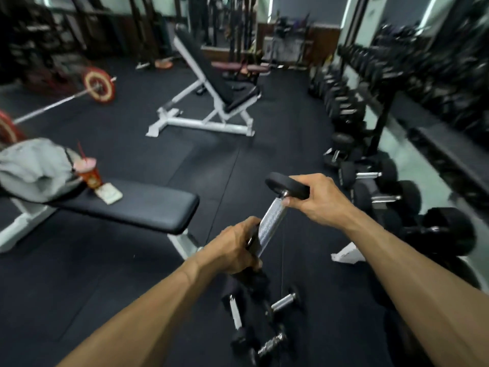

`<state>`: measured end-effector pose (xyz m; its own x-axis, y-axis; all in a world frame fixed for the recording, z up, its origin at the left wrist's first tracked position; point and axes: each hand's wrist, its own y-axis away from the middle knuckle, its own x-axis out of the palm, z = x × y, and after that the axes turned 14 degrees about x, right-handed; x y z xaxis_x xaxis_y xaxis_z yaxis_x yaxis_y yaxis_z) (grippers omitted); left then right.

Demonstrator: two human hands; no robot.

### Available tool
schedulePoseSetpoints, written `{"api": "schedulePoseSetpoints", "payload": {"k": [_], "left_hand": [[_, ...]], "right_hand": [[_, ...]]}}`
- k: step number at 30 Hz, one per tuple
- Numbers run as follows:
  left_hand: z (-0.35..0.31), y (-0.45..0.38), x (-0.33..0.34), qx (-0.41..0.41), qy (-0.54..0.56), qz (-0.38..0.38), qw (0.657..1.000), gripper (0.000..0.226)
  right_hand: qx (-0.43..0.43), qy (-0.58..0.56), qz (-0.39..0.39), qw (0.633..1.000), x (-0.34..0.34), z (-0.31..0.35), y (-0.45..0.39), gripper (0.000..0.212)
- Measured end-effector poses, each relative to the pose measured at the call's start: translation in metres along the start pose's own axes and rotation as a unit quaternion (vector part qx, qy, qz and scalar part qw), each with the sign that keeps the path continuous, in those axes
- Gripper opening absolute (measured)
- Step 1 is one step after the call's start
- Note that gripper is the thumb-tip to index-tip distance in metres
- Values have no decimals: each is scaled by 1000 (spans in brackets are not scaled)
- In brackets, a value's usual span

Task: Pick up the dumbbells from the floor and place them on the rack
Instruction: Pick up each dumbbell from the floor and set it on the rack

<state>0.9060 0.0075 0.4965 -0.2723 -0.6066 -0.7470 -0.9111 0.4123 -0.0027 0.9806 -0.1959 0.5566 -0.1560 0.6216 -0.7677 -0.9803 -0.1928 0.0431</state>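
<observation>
**No readable text in view**

Nothing can be read anywhere in the frame. The red paper cup (90, 176) at about nine o'clock, standing on the flat bench (148, 205), carries a printed round emblem, but blur leaves its wording illegible. The red weight plate (99, 84) at ten o'clock shows a pale ring of markings, too smeared to make out. The end caps of the racked dumbbells (344, 102) at two o'clock show no legible numbers.

**Your arms in view**

You see both of your forearms bare from elbow to wrist, with no sleeve reaching into view. Your left hand (232, 250) and right hand (316, 198) are ungloved, without rings, watch or wristband.
</observation>
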Motion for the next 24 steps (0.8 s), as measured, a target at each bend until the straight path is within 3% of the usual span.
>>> {"api": "schedulePoseSetpoints", "payload": {"k": [4, 7, 12, 21, 24], "left_hand": [[-67, -31, -32, 60, -26, 7, 998, 63], [-118, -62, -45, 94, -34, 29, 995, 63], [-204, -120, -28, 147, -36, 55, 987, 63], [-335, -230, 137, 170, 107, 126, 971, 57], [-376, -264, 207, 176, 122, 170, 962, 63]], "right_hand": [[5, -18, -62, 998, -79, 5, 17, 27], [15, -19, -104, 994, -139, -5, 31, 20], [34, -30, -145, 988, -230, -50, 56, 15], [135, 43, -148, 979, -355, -222, 120, 5], [192, 60, -147, 968, -387, -288, 148, 16]]}}
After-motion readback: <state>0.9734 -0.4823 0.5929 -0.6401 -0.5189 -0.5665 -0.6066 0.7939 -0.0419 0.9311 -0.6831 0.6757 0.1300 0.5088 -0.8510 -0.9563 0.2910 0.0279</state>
